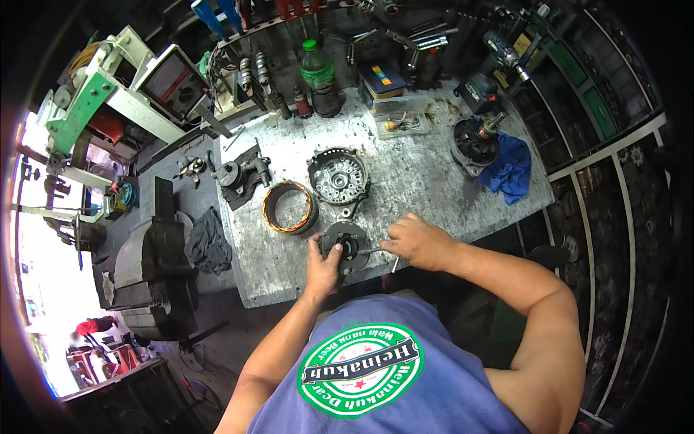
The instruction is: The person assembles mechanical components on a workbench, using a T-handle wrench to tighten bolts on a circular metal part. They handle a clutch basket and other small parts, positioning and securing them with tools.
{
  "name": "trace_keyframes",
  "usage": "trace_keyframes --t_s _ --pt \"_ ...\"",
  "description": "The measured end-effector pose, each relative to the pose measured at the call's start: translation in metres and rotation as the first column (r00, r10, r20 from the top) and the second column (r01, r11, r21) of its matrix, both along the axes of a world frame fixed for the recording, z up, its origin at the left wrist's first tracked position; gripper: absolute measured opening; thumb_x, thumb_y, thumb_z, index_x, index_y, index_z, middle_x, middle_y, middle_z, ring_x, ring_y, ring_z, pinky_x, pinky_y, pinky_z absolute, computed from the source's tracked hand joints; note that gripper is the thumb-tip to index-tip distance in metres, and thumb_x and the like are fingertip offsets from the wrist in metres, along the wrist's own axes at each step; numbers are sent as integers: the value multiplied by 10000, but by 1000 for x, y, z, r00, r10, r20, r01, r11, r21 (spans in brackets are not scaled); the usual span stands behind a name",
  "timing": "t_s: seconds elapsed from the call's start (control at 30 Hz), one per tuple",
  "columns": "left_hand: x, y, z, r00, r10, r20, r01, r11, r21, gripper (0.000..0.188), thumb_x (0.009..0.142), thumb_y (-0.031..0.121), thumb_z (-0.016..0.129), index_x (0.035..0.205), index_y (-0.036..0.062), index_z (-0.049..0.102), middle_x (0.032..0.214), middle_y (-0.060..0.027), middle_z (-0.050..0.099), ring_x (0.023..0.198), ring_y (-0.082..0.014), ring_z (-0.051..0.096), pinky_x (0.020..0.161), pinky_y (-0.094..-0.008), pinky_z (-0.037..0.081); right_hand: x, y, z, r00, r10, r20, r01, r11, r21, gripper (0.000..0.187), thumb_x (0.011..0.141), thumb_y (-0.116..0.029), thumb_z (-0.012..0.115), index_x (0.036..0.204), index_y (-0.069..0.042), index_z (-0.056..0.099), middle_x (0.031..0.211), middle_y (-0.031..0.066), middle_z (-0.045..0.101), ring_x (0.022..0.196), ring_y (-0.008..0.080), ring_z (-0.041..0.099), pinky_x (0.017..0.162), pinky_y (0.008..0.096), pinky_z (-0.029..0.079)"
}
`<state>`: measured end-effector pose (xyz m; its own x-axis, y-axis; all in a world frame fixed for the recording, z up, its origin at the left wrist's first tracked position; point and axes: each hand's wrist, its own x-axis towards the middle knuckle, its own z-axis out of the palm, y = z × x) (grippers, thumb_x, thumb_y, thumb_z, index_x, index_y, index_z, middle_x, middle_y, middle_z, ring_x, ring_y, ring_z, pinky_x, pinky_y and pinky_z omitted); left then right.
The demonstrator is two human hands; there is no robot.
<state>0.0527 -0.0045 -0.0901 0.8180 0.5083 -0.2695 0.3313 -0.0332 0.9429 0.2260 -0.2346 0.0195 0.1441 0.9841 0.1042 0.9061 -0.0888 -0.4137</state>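
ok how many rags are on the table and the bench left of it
3: a blue rag at the table's right, a black rag under metal parts at its left, a dark rag beside the vise. Others may be hidden.

Glares white through the opening at left, washing out detail; shines pale across the tabletop; sinks into dimness around the right-hand shelves; bends and blackens toward the rim.

Beyond the right hand, bare tabletop reaches blue cloth (an obstacle).
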Motion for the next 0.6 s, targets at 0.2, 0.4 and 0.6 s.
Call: trace_keyframes --t_s 0.2,0.4,0.6 --pt "0 -2 -2 999 21 24 -21 1000 13 474 1036 192 710 1409 4 486 1266 -219 680 1176 -273 662 1025 -405 532 7 14 1 999 -14 50 16 999 -40 140 911 -187 738 956 -60 775 863 120 681 875 325 696 845 461 549" --pt "-6 -13 -8 995 78 63 -84 991 105 453 1037 180 690 1400 -4 491 1224 -232 677 1135 -322 677 1007 -434 527 1 15 -26 812 -488 -319 394 863 -318 277 945 -252 761 848 8 754 662 108 683 604 324 675 643 480 554" --pt "-6 -26 2 989 47 137 -76 972 221 468 1038 171 686 1410 -20 476 1201 -250 671 1120 -355 683 1014 -449 521 -22 0 -38 320 -750 -579 601 633 -487 359 1027 -261 683 1213 45 673 931 222 758 822 378 739 785 489 573"
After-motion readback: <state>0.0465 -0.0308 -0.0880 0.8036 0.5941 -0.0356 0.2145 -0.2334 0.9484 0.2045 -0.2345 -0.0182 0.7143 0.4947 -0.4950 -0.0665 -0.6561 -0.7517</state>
